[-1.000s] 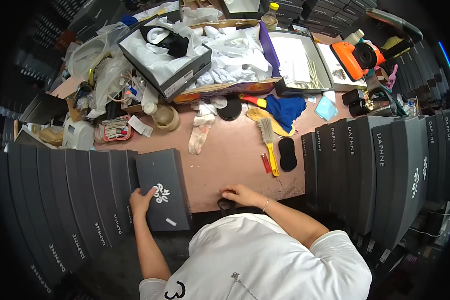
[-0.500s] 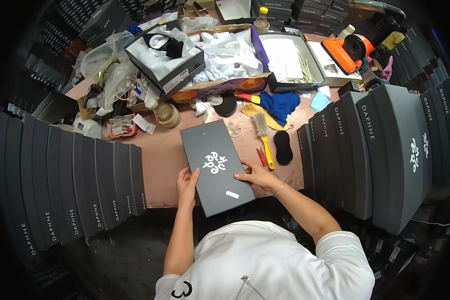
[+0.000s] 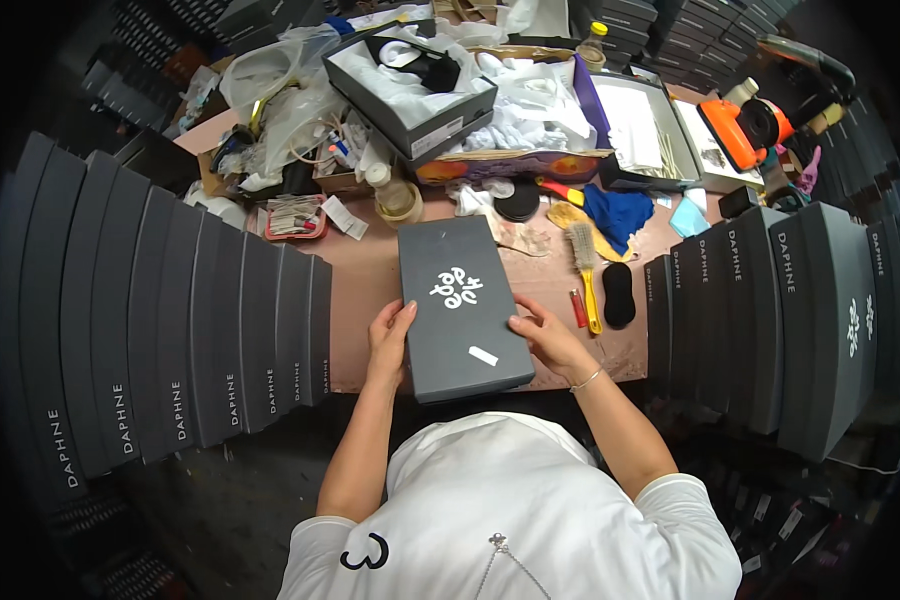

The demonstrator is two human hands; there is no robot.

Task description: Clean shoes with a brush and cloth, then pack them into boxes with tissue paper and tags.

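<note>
A closed dark grey shoebox (image 3: 460,330), with a white emblem and a small white sticker on its lid, is held between my two hands at the table's front edge. My left hand (image 3: 390,335) grips its left side, thumb on the lid and fingers partly hidden beside it. On the opposite side my right hand (image 3: 550,338) clasps the edge, its thumb over the lid. Right of the box lie a brush (image 3: 586,280) with a yellow handle, a red lighter (image 3: 578,308) and a black oval pad (image 3: 620,295).
Grey shoeboxes (image 3: 180,320) stand in a row on the left, and more shoeboxes (image 3: 755,310) stand on the right. Behind are an open shoebox (image 3: 410,125) with tissue, a purple carton (image 3: 595,110) of white paper, a glass jar (image 3: 400,200) and an orange tool (image 3: 735,135).
The head view has shifted, so the table scene appears farther right. The shoebox sits straighter now, less tilted, with both hands still on its sides.
</note>
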